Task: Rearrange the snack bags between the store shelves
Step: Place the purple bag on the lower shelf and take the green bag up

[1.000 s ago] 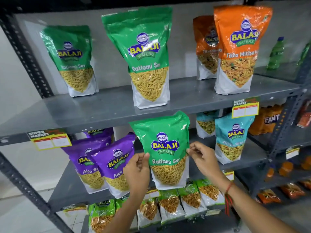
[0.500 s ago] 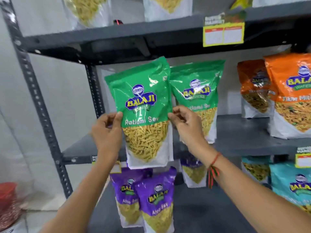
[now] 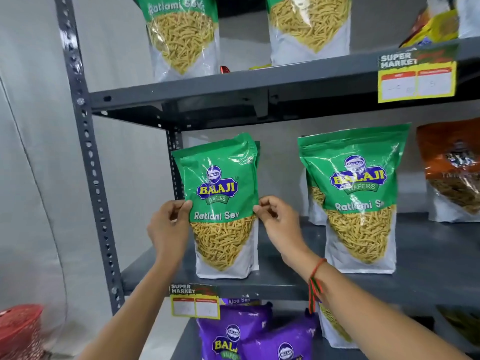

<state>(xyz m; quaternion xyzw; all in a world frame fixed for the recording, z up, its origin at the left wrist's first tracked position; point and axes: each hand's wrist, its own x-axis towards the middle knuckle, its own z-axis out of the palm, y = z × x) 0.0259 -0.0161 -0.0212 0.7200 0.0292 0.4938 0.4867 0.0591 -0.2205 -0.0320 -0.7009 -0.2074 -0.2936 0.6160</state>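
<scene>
A green Ratlami Sev bag (image 3: 220, 193) stands upright at the left end of the grey middle shelf (image 3: 285, 276). My left hand (image 3: 168, 227) pinches its left edge and my right hand (image 3: 279, 224) pinches its right edge, both at label height. Another green bag edge shows just behind it. A second green Ratlami Sev bag (image 3: 358, 198) stands to the right on the same shelf, with one more behind it. An orange bag (image 3: 452, 172) stands at the far right.
Two green bags (image 3: 181, 35) stand on the upper shelf (image 3: 259, 84), which carries a yellow price tag (image 3: 415, 79). Purple Aloo Sev bags (image 3: 233, 331) sit on the lower shelf. A perforated grey upright (image 3: 88, 162) frames the left side. A red basket (image 3: 18, 326) sits at the lower left.
Both hands have carried the green bag up from the lower shelf and set its base down on the middle shelf's left end. My view has tilted upward.
</scene>
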